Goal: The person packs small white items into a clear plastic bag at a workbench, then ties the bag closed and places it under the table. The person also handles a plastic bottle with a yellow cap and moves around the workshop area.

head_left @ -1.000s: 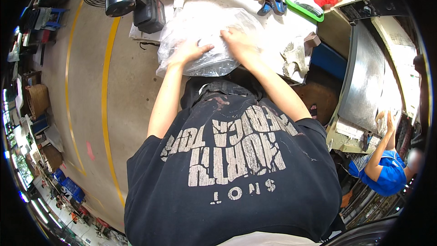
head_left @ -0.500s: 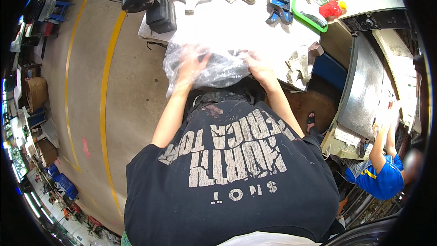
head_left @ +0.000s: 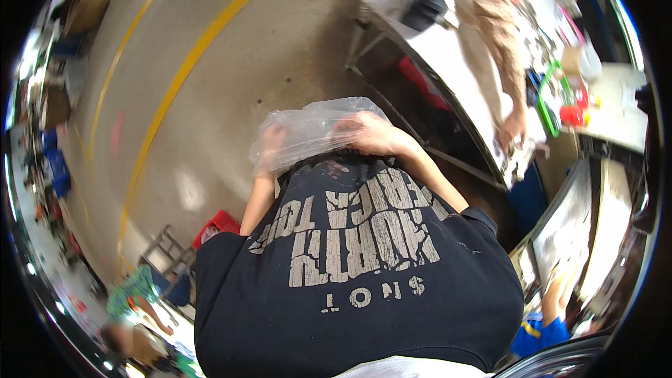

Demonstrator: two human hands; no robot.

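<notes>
A clear, crumpled plastic bag is held up in front of my body, above the floor. My right hand is closed on its right part, with the fingers bent into the plastic. At the bag's left end, my left hand shows only dimly through the film, which also covers the wrist. Its fingers are blurred, so their grip cannot be made out. No contents can be seen in the bag.
To the right stands a white-topped table with a fan, a green tray and bottles. Another person's arm reaches over it. Blue-sleeved arms work at lower right. A person in green is at lower left, near a red container.
My view and body have turned left, away from the table. The bag has moved off the table edge with my hands. The left hand now lies under the plastic, and another person's arm reaches across the table.
</notes>
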